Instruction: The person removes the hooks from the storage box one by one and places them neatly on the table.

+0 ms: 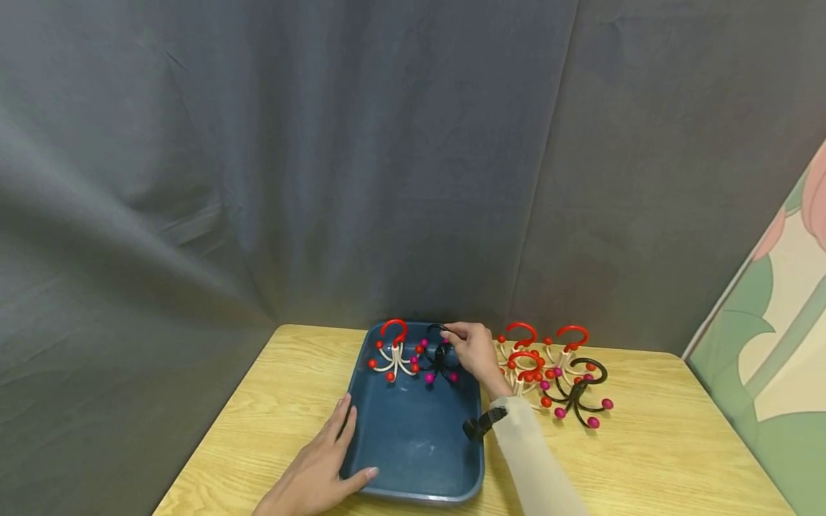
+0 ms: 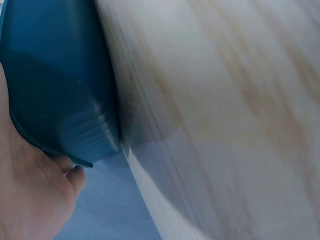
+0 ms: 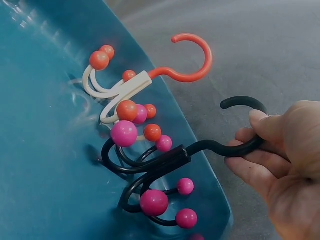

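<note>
By the hook my right hand [image 1: 476,352] pinches a black claw-shaped hook [image 3: 167,159] with pink balls on its prong ends. Its prongs lie in the blue tray [image 1: 413,444], at the far end. To its left in the tray is a white claw-shaped hook [image 1: 396,356] with a red hook and red balls; their balls crowd together in the right wrist view. My left hand [image 1: 316,459] rests against the tray's near left side with its fingers straight along the rim and thumb spread over the corner. In the left wrist view the left hand [image 2: 35,190] touches the rim.
Right of the tray, on the wooden table [image 1: 652,459], lie several white-and-red claw-shaped hooks [image 1: 568,358] and a black one [image 1: 576,393] with pink balls. A grey curtain [image 1: 387,158] hangs behind the table. A flower-patterned panel [image 1: 787,322] stands along the right side.
</note>
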### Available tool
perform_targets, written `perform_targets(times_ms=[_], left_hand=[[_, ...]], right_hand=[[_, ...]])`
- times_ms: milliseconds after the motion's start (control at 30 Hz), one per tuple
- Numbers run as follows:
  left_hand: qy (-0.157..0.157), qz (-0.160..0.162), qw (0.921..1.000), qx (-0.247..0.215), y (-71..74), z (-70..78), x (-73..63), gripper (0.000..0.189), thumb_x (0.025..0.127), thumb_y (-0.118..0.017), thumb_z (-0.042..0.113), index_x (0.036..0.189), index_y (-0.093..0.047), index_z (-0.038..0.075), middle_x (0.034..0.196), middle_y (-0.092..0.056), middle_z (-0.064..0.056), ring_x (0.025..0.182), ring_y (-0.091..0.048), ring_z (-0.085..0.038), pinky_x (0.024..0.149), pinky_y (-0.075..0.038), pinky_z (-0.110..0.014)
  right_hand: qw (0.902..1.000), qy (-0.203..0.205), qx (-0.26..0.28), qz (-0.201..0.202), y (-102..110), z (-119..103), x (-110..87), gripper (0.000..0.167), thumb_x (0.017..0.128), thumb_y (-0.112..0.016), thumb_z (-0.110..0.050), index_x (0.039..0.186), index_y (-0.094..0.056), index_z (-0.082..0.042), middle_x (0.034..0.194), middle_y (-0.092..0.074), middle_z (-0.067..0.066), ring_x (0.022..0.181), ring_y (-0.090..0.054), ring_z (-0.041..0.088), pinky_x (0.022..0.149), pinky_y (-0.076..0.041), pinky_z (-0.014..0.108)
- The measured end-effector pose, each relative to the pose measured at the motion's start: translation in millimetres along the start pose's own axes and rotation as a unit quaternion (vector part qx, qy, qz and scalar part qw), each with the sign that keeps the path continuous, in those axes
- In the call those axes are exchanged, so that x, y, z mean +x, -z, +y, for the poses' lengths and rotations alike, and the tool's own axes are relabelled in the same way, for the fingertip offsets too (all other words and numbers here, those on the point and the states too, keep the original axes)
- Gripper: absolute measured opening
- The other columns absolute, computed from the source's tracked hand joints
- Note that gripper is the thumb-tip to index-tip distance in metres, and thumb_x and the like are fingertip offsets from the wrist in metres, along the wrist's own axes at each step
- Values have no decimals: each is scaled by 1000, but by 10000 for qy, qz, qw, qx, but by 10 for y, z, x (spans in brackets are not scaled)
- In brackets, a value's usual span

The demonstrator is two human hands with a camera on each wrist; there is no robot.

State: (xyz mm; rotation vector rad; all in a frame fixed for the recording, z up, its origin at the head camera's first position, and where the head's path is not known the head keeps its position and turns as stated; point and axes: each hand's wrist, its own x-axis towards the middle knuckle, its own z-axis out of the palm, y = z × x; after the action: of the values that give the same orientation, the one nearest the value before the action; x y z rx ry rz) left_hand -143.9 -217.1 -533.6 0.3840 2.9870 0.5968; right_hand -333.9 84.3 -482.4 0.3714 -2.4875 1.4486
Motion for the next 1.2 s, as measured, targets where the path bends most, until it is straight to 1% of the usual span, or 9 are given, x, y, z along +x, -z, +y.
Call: perform_targets(times_ms=[200,267,400,567,667,833,1067,1133,1200], left_hand=[[202,-170,9996,-33,22,26,15,116,89,-48,88,169,-20,9,180,1,-3,165,-18,-32,124,-38,-61],[222,-184,9996,-38,17,23,16,116,88,-48,89,169,-20,10,180,2,-3,165,-18,-32,123,-38,-62],[125,-43,9999,-24,11,8,7,114,90,-49,87,168,-21,8,180,1,-3,165,-17,-32,123,-39,-60],[101,-5,9999,18,9,4,0,114,90,-50,86,168,-22,8,180,-1,-4,165,-18,-32,123,-39,-60],[126,-36,9999,-3,5,6,-1,114,90,-50,86,168,-22,8,180,-1,-4,165,-18,-32,123,-39,-60],[106,-60,9999,58,10,10,-5,116,89,-49,88,168,-21,8,180,0,-4,165,-17,-32,124,-39,-60],[-80,-45,9993,371,34,2,-2,117,88,-48,89,167,-24,6,180,-4,-7,165,-16,-33,126,-35,-59],[-99,-47,9991,409,34,-2,0,117,88,-47,89,167,-24,6,180,-4,-7,165,-16,-33,126,-35,-59],[-135,-3,9990,418,31,-7,1,117,88,-48,89,168,-23,7,180,-4,-7,166,-15,-33,127,-34,-59]], right_hand=[[10000,45,-31,78,16,-47,11,16,96,-77,-14,109,-83,-7,105,-82,12,85,-73,15,72,-55,22],[9999,67,-18,104,27,-84,9,17,96,-77,-14,110,-83,-7,105,-82,12,82,-72,16,70,-54,22],[9995,233,-60,195,69,-172,18,17,96,-77,-14,110,-83,-6,104,-83,13,78,-70,15,64,-50,21],[9991,312,-148,254,160,-304,10,17,96,-78,-17,109,-84,-8,103,-83,11,78,-70,12,65,-48,20],[9993,293,-126,220,237,-401,-11,17,97,-77,-18,110,-84,-10,103,-83,10,76,-67,10,62,-47,20],[9993,337,35,158,376,-559,-55,18,97,-77,-19,111,-83,-9,100,-83,12,58,-53,9,49,-35,22],[9983,485,308,124,613,-736,-159,18,97,-78,-19,111,-83,-10,99,-82,15,50,-42,8,45,-29,24],[9979,505,393,92,694,-782,-202,19,97,-77,-20,111,-83,-10,97,-82,16,44,-36,10,43,-26,24],[9977,526,416,38,777,-824,-252,20,98,-77,-22,113,-82,-10,94,-82,16,42,-34,10,41,-25,25]])
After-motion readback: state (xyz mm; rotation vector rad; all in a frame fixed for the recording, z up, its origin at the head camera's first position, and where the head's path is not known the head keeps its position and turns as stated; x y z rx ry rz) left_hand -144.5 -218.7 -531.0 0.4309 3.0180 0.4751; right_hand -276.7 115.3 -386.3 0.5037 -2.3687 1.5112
